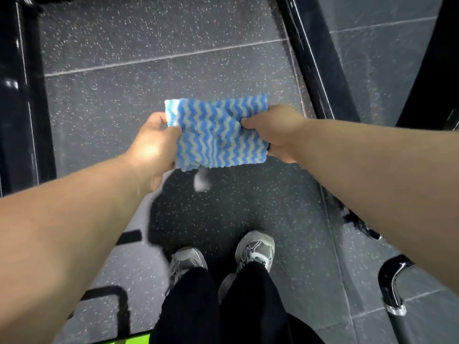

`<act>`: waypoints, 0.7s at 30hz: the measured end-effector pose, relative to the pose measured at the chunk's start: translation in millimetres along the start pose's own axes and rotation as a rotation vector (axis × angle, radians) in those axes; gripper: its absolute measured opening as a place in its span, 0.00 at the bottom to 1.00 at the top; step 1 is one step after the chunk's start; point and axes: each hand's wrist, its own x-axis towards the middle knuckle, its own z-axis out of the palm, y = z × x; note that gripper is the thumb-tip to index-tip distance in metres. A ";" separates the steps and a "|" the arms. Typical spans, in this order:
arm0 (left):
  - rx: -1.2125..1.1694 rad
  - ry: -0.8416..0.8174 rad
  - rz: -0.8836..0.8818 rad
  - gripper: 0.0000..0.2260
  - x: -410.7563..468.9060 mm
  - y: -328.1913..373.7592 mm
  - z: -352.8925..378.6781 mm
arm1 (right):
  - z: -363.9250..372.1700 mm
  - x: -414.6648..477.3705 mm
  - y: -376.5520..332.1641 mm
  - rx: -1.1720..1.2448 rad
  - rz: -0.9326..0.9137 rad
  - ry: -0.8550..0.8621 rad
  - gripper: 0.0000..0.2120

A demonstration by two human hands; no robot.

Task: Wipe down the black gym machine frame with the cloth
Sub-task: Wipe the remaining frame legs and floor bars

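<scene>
A blue-and-white wavy-striped cloth (218, 131) is stretched between both hands above the floor. My left hand (152, 147) pinches its left edge and my right hand (275, 131) grips its right edge. The black gym machine frame shows as a glossy bar (315, 63) running diagonally at the upper right and an upright (19, 95) along the left edge. The cloth touches neither bar.
The floor is dark speckled rubber tile (149, 45). My two grey sneakers (255, 249) and black trousers are at the bottom centre. A curved black handle (392, 281) sits at the lower right, a black bracket (119, 301) at the lower left, and a green edge (134, 340) at the bottom.
</scene>
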 end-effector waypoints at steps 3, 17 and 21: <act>0.031 -0.018 -0.066 0.06 -5.1 -18.1 -3.3 | 5.5 -4.4 9.2 0.013 0.025 -0.022 0.20; 0.222 0.013 -0.053 0.06 -22.4 -38.9 -3.7 | -1.9 -22.9 27.0 -0.215 0.175 0.068 0.18; 0.324 0.042 0.002 0.05 -31.6 -45.5 3.0 | -5.0 -30.1 32.1 -0.216 0.174 0.014 0.22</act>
